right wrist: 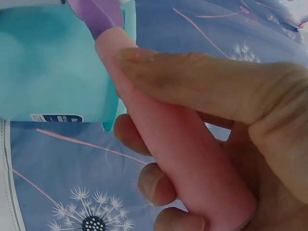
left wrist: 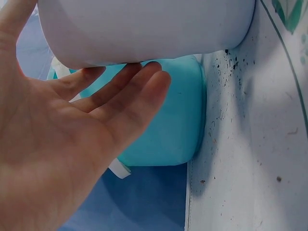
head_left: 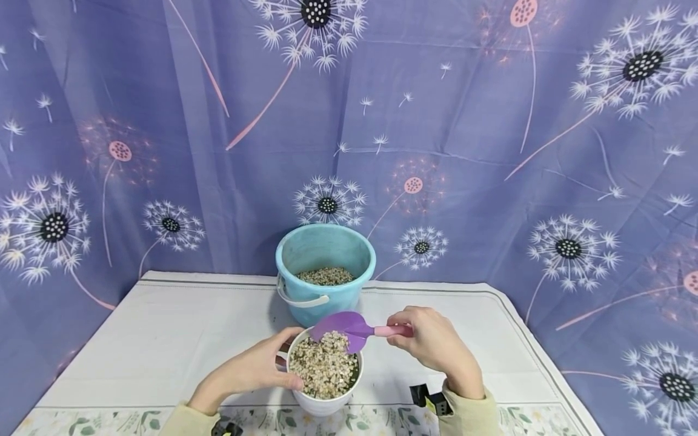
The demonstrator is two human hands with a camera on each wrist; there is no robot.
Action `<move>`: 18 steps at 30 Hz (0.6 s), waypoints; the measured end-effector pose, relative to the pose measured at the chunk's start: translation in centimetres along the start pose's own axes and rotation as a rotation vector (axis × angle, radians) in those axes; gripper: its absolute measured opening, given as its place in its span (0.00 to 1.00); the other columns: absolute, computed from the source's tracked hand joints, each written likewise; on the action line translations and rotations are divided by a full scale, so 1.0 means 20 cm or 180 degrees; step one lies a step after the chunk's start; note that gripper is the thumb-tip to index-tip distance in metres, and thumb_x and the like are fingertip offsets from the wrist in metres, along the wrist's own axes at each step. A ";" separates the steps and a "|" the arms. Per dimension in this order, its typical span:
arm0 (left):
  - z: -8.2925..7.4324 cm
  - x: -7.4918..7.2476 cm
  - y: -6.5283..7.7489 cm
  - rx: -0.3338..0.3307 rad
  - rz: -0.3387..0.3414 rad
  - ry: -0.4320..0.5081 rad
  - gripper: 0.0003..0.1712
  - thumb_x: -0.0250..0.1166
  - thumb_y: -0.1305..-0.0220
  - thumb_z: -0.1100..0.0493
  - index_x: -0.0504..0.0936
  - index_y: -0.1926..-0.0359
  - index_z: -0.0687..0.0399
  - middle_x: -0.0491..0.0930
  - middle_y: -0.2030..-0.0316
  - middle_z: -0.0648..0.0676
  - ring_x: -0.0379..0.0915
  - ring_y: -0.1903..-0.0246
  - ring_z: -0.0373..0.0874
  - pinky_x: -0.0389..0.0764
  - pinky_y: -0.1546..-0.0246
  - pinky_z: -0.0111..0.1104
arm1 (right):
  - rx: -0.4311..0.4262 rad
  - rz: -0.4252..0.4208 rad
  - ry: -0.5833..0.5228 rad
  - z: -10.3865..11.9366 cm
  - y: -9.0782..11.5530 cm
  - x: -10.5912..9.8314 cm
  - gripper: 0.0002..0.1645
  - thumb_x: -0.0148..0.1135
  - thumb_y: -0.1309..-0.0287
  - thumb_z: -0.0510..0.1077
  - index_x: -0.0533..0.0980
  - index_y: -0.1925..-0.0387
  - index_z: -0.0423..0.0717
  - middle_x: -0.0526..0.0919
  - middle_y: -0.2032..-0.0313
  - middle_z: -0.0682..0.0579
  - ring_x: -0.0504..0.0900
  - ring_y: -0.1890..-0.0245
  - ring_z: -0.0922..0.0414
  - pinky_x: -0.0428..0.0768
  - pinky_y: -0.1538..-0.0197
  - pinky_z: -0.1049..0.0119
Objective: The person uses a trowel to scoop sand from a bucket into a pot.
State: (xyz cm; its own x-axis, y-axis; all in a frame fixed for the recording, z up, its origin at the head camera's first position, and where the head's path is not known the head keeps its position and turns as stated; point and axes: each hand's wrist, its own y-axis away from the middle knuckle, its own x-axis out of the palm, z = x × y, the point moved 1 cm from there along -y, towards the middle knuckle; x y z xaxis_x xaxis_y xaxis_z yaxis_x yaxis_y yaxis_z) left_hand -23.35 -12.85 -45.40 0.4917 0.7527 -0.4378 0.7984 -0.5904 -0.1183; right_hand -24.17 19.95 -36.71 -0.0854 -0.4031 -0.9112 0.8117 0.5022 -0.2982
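A white pot (head_left: 320, 407) stands near the front of the table, heaped with pale tan grains (head_left: 319, 370) over some darker material. My left hand (head_left: 259, 366) grips its left side, thumb at the rim; in the left wrist view the fingertips (left wrist: 154, 86) touch the pot's wall. My right hand (head_left: 433, 342) holds a small trowel by its pink handle (right wrist: 168, 134), fingers curled round it and thumb along the top. The trowel's purple blade (head_left: 357, 327) lies tilted over the pot's far rim, its edge against the grains.
Just behind the pot, a light-blue bucket (head_left: 346, 297) with a white handle (head_left: 302, 301) holds more grains. Dark specks lie on the white tablecloth (left wrist: 250, 159). A blue dandelion-print curtain (head_left: 218, 181) hangs behind the table.
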 end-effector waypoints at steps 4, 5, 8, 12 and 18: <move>0.00 0.00 0.00 -0.0023 0.0010 0.0020 0.52 0.78 0.51 0.52 0.60 0.30 0.57 0.72 0.40 0.56 0.70 0.42 0.52 0.71 0.41 0.45 | 0.0033 -0.0002 -0.0015 -0.01 0.01 -0.01 0.09 0.76 0.53 0.44 0.84 0.68 0.58 0.75 0.76 0.71 0.70 0.77 0.70 0.70 0.73 0.69; -0.01 0.00 0.00 -0.0024 0.0013 0.0026 0.52 0.78 0.50 0.52 0.60 0.29 0.57 0.72 0.39 0.57 0.70 0.42 0.52 0.71 0.41 0.46 | 0.0040 -0.0006 -0.0016 -0.01 0.01 -0.01 0.09 0.76 0.53 0.44 0.84 0.68 0.58 0.75 0.76 0.71 0.69 0.77 0.70 0.70 0.73 0.69; -0.01 0.00 0.00 -0.0013 0.0011 0.0022 0.52 0.78 0.51 0.53 0.59 0.29 0.57 0.72 0.39 0.57 0.70 0.42 0.51 0.71 0.41 0.47 | 0.0047 -0.0065 0.0039 0.00 0.00 -0.01 0.10 0.76 0.53 0.44 0.84 0.68 0.59 0.74 0.76 0.71 0.69 0.77 0.70 0.70 0.74 0.69; -0.01 0.00 0.00 -0.0002 0.0010 0.0019 0.52 0.78 0.50 0.53 0.60 0.29 0.57 0.72 0.40 0.56 0.71 0.43 0.51 0.72 0.42 0.46 | 0.0068 -0.0150 0.0159 0.02 -0.01 0.00 0.10 0.76 0.53 0.44 0.84 0.67 0.59 0.74 0.76 0.71 0.70 0.76 0.69 0.71 0.74 0.68; 0.00 0.00 0.00 -0.0069 0.0008 -0.0065 0.53 0.78 0.50 0.52 0.58 0.29 0.58 0.72 0.39 0.57 0.71 0.42 0.51 0.71 0.41 0.47 | 0.0028 -0.0245 0.0306 0.05 -0.03 0.03 0.10 0.77 0.54 0.46 0.83 0.68 0.60 0.72 0.76 0.70 0.69 0.77 0.69 0.70 0.75 0.68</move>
State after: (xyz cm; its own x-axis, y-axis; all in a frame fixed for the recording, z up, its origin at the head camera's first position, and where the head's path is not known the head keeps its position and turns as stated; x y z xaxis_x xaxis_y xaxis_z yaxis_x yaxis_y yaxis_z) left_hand -23.37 -12.87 -45.39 0.4867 0.7450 -0.4561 0.8046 -0.5856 -0.0980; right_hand -24.22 18.64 -36.80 -0.2023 -0.3648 -0.9089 0.8057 0.4656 -0.3662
